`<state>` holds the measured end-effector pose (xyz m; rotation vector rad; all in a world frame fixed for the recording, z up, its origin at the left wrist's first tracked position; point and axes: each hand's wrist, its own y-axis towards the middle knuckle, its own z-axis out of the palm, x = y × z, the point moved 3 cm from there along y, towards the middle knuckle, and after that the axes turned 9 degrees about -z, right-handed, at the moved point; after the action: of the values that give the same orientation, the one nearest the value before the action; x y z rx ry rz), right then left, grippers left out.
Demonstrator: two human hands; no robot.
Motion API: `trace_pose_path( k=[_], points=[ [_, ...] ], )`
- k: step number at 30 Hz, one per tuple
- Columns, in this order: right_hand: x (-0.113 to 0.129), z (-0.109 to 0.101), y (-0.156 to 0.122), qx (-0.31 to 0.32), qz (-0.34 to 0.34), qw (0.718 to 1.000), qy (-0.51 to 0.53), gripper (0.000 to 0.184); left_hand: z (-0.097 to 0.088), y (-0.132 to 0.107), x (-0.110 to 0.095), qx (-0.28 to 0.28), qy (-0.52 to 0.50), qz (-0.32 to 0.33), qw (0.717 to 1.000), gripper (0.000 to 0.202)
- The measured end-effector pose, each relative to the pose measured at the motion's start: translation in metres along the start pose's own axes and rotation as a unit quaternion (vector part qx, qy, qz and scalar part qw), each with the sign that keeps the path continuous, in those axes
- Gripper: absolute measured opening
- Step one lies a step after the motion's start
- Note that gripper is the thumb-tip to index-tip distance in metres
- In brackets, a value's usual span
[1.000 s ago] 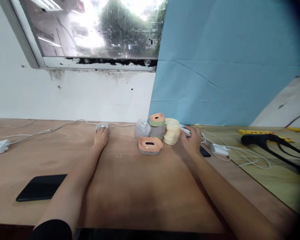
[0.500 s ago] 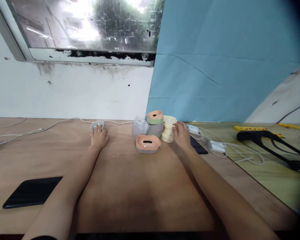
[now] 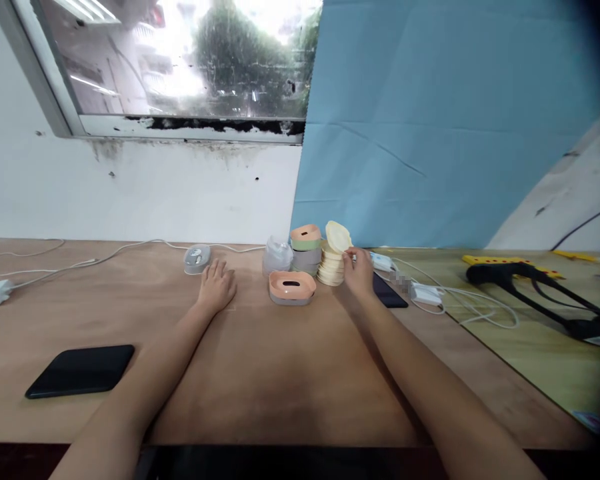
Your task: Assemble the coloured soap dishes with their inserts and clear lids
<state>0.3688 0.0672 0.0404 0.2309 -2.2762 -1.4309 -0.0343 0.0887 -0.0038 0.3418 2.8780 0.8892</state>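
My right hand (image 3: pixel 359 272) pinches the edge of a pale yellow shallow dish (image 3: pixel 339 237), which tilts up over a stack of similar yellow dishes (image 3: pixel 331 270). My left hand (image 3: pixel 217 285) lies on the table with its fingers stretched out, holding nothing. Just beyond its fingertips is a round grey-white object (image 3: pixel 197 259). Between the hands sits a peach oval tray with a slot (image 3: pixel 292 285), on a grey base. Behind it stands a stack of peach, green and grey pieces (image 3: pixel 306 247), beside a clear plastic bundle (image 3: pixel 278 256).
A black phone-like slab (image 3: pixel 81 371) lies at the left front. Right of the stacks are a dark flat device (image 3: pixel 390 291), white adapters (image 3: pixel 427 293) with cables, a yellow strip (image 3: pixel 500 263) and a black frame (image 3: pixel 540 293). Wall and window rise behind the table.
My right hand has lifted the top yellow dish's near edge, tilting it off the stack. My left hand has come away from the round grey-white object, moving right and nearer me.
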Motion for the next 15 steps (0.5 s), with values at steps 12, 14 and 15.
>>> trace_pose_path(
  k=[12, 14, 15],
  points=[
    [0.05, -0.025, -0.007, -0.085, -0.058, 0.994, 0.023, 0.016, -0.01, -0.003, -0.002, 0.008, -0.04, -0.016, 0.999, 0.049],
    [0.073, -0.026, -0.02, -0.055, -0.098, 0.991, 0.07, 0.013, -0.018, -0.007, -0.006, -0.012, -0.066, 0.001, 0.998, 0.059],
    [0.086, -0.025, -0.028, -0.028, -0.124, 0.987, 0.1, 0.011, -0.022, -0.01, -0.01, -0.026, -0.082, 0.017, 0.996, 0.065]
  ],
)
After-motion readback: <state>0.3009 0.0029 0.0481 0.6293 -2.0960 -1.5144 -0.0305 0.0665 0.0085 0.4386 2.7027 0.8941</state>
